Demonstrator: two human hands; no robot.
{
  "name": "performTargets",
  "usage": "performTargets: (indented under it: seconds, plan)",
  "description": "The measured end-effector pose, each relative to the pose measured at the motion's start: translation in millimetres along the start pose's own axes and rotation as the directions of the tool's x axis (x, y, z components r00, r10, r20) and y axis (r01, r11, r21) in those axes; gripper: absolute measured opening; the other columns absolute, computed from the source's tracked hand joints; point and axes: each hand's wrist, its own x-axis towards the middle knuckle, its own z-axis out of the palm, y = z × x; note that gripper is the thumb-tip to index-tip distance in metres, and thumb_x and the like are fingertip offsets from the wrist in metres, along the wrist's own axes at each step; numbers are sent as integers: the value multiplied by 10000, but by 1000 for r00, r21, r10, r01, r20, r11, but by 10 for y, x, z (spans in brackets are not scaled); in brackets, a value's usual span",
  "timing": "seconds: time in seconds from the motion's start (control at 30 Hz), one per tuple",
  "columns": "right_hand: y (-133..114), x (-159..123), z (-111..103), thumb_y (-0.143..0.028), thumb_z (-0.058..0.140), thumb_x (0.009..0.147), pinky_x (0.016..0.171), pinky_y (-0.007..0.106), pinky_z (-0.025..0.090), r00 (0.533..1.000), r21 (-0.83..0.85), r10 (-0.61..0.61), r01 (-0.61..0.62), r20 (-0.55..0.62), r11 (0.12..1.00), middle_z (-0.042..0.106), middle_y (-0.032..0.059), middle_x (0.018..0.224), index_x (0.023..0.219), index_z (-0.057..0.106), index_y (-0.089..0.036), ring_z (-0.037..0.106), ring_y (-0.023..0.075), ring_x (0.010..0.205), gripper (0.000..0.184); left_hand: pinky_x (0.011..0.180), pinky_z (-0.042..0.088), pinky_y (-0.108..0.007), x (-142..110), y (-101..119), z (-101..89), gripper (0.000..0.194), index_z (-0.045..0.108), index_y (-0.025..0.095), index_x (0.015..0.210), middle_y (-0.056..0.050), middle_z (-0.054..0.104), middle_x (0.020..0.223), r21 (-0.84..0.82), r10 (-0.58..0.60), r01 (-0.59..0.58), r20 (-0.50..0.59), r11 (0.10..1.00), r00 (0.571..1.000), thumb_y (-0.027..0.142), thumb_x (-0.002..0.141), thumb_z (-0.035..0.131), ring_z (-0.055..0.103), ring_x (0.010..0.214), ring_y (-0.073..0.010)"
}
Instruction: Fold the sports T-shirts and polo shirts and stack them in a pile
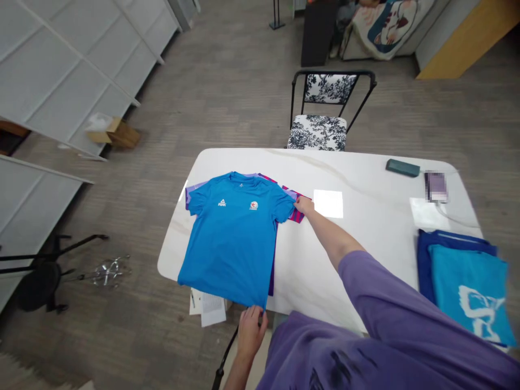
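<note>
A blue T-shirt (231,244) lies spread front up on the white table, its collar toward the far edge and its hem hanging past the near edge. My left hand (252,329) pinches the hem at its right corner. At the right sleeve's end, my right hand (304,206) has its fingers closed on the cuff. Beneath the blue shirt, other garments show: a red-and-purple striped sleeve (296,218) sticks out by my right hand, and a lilac edge (194,189) peeks out on the left.
Folded blue clothes (459,271) are stacked at the table's right end. A dark green case (402,168) and a phone-like item (436,187) with a cable lie at the back right. A patterned chair (319,132) stands behind the table (365,189); papers (212,310) sit below its left edge.
</note>
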Motion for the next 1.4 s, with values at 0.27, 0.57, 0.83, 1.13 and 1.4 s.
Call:
performTargets:
  seconds: [0.27, 0.57, 0.83, 1.13, 1.4]
  plan:
    - [231, -91, -215, -299, 621, 968, 894, 324, 570, 995, 173, -64, 77, -80, 982, 760, 45, 980, 1039, 567, -258, 709, 228, 945, 99, 979, 497, -574, -48, -56, -224, 219, 584, 349, 929, -121, 706, 1013, -89, 69, -63, 67, 994, 995, 472, 1038, 440, 715, 1069, -370]
    - [752, -248, -440, -222, 507, 930, 868, 303, 603, 976, 365, -148, 198, -159, 910, 742, -12, 958, 1095, 639, -265, 746, 169, 807, 216, 893, 500, -581, -58, 735, -442, 130, 557, 368, 910, -101, 712, 965, -179, 301, -261, 257, 949, 918, 451, 983, 488, 728, 992, -361]
    - [2377, -364, -910, -317, 455, 961, 1208, 492, 507, 948, 323, -18, 126, -318, 938, 713, 130, 1116, 965, 694, -231, 648, 294, 1170, 254, 891, 583, -556, 440, 2364, 683, 128, 635, 379, 860, -121, 743, 939, -300, 504, -408, 431, 862, 748, 466, 884, 546, 784, 1011, -338]
    - [4662, -467, -1966, -254, 611, 842, 1328, 471, 398, 880, 238, 98, 18, -464, 971, 495, 211, 1464, 1370, 635, -113, 576, 305, 1356, 546, 825, 599, -497, 584, 4155, 2364, 85, 641, 395, 787, -99, 762, 942, -430, 661, -509, 573, 745, 484, 469, 816, 673, 816, 998, -309]
    - [5213, -744, -2284, -347, 547, 996, 1235, 641, 444, 824, -72, -34, -7, -565, 997, 505, 217, 1571, 1501, 643, -164, 558, 407, 1372, 546, 1121, 563, -519, 1363, 4349, 1899, 469, 694, 311, 1385, -189, 729, 1351, -265, 476, -437, 101, 859, 874, 606, 1076, 500, 704, 1310, -314]
